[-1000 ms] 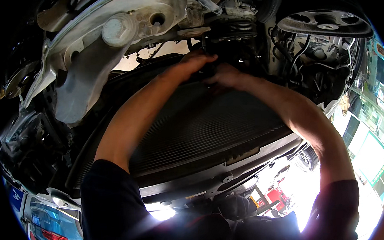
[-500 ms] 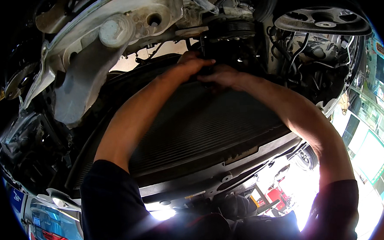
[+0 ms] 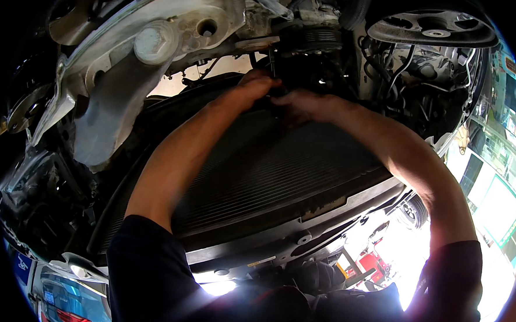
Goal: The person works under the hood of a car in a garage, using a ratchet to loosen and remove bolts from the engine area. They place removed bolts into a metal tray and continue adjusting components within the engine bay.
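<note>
This looks like a vehicle repair workshop. Exposed vehicle machinery fills the upper frame: a pale metal casting with a large bolt [image 3: 154, 43] at upper left, a spoked wheel or pulley [image 3: 436, 33] at upper right, and a dark finned panel [image 3: 271, 186] across the middle, with the hands [image 3: 256, 86] up among the parts. A blue car [image 3: 72, 296] stands at lower left; a tyred wheel [image 3: 413, 212] and red equipment [image 3: 373, 264] show at lower right.

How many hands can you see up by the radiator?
2: the left hand near the radiator's upper edge in the picture, and the right hand just right of it. Some fingers are hidden.
</note>
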Demonstrator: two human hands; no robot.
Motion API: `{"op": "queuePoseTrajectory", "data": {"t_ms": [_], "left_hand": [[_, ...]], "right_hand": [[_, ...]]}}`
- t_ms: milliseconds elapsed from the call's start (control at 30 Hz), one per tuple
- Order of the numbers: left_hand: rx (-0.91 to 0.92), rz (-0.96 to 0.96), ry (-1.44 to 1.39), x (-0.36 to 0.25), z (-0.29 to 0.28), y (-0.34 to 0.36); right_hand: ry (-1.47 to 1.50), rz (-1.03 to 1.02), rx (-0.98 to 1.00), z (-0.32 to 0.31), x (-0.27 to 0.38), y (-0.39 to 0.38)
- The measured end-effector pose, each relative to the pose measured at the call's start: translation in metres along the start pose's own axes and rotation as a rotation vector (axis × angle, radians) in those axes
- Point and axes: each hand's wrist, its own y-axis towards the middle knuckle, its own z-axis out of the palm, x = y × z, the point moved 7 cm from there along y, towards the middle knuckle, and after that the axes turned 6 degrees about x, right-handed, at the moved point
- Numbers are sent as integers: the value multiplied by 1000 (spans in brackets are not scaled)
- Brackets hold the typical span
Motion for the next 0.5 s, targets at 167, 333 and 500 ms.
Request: {"op": "queuePoseTrajectory", "data": {"t_ms": [167,333,500], "left_hand": [[320,-216,-281,-14,22,-17],[62,-100,145,-13,4,-14],[64,-116,666,0,-21,-69]], "right_hand": [[-69,-94,13,-1,2,-5],[-365,-91,-28,-2,25,-6],[-289,-338,-422,-35,66,-4]]}}
